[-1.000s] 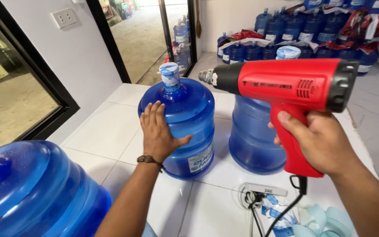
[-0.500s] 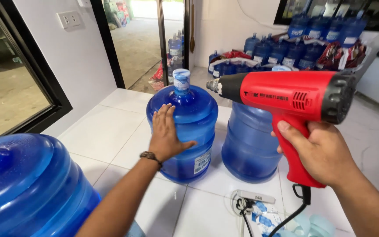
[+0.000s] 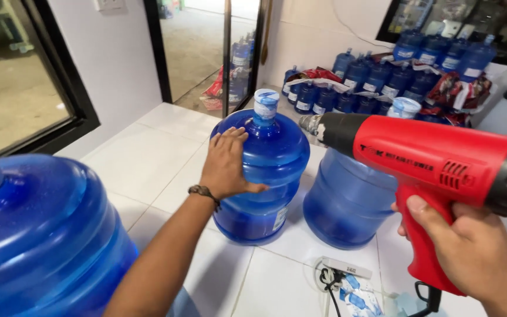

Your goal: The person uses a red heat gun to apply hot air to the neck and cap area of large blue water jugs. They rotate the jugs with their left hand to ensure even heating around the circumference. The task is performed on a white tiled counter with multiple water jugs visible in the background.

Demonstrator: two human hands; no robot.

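Observation:
My left hand lies flat, fingers spread, on the shoulder of a big blue water jug standing upright on the white tiled floor; a pale blue sleeve covers the cap. My right hand grips the handle of a red and black heat gun. Its metal nozzle points left toward the jug's neck, a short way off. A second blue jug stands right behind the gun, its cap showing above the barrel.
A third blue jug fills the lower left corner, close to me. A white power strip with the gun's black cord lies on the tiles by loose cap seals. Several stacked blue bottles line the back wall. An open doorway lies ahead.
The view has moved closer to the jugs. My left hand stays on the same jug's shoulder, and the heat gun's nozzle stays aimed at its neck.

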